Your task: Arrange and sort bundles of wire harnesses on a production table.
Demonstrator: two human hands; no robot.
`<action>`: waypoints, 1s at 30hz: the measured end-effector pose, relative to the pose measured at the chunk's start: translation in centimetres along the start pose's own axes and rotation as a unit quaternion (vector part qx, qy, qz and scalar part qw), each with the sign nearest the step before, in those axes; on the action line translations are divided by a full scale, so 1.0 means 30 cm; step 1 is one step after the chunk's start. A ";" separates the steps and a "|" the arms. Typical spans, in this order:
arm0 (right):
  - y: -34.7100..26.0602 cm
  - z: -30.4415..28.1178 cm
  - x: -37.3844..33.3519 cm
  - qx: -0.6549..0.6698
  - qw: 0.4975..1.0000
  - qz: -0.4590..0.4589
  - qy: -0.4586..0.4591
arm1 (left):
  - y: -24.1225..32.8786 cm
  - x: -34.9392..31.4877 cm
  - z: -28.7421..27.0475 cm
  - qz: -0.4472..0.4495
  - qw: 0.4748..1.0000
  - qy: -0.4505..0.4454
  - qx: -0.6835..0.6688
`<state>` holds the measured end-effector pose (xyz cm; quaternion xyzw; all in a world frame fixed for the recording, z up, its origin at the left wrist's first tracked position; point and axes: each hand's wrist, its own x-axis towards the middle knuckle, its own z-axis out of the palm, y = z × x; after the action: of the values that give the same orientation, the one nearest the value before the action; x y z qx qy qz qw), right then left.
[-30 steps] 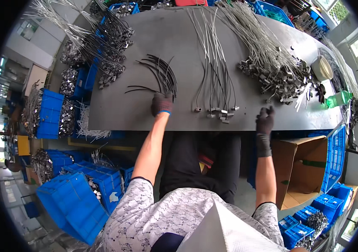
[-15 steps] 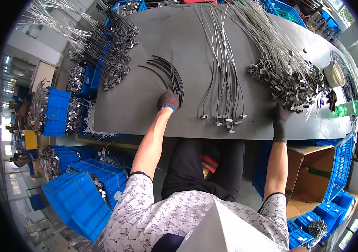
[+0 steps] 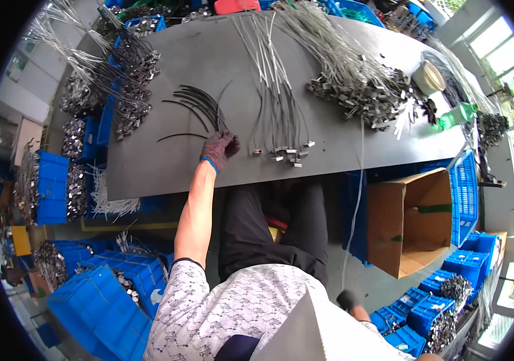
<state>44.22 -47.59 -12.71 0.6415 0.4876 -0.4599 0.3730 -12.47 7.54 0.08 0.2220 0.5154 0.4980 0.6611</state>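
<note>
My left hand [image 3: 221, 149], in a dark knit glove with a blue cuff, is by the front edge of the grey table. Its fingers are bent together beside the lower ends of several curved black tubes [image 3: 199, 102]; what they pinch, if anything, is hidden. Down at the lower right, beside my body, my dark-gloved right hand [image 3: 348, 299] is closed on a long pale cable [image 3: 356, 204]. That cable runs up over the table edge to a big pile of cables with metal end pieces [image 3: 365, 93]. A smaller row of cables [image 3: 281, 114] lies between, its metal ends toward me.
A bucket [image 3: 428, 78] and a green bottle [image 3: 458, 114] stand at the table's right. Below is an open cardboard box [image 3: 413, 216]. Blue crates [image 3: 103, 295] with metal parts surround me. More black cables [image 3: 133, 90] hang at the left edge.
My right hand has left the pile and come down and back, drawing one cable out. My left hand has shifted slightly off the black tubes, which now lie more spread. The view has turned.
</note>
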 end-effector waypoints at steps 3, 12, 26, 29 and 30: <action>0.041 0.351 -0.135 0.049 0.989 -0.029 0.133 | -0.040 -0.035 0.151 0.001 0.993 -0.078 -0.085; -0.242 0.190 -0.151 0.201 0.925 -0.058 0.318 | -0.468 -0.205 0.869 -0.070 0.989 -0.125 0.047; -0.023 0.221 -0.042 0.157 0.957 -0.050 0.240 | 0.009 -0.204 0.831 0.339 0.937 0.075 0.028; -0.026 0.202 -0.024 0.085 0.976 -0.004 0.198 | 0.027 -0.210 0.831 0.381 0.917 0.099 0.066; -0.029 0.197 -0.025 0.078 0.976 -0.009 0.201 | 0.023 -0.203 0.830 0.371 0.922 0.086 0.064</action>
<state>41.96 -53.08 -13.79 0.7434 0.5209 -0.3622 0.2118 9.87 7.89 12.66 0.3957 0.4820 0.6905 0.3666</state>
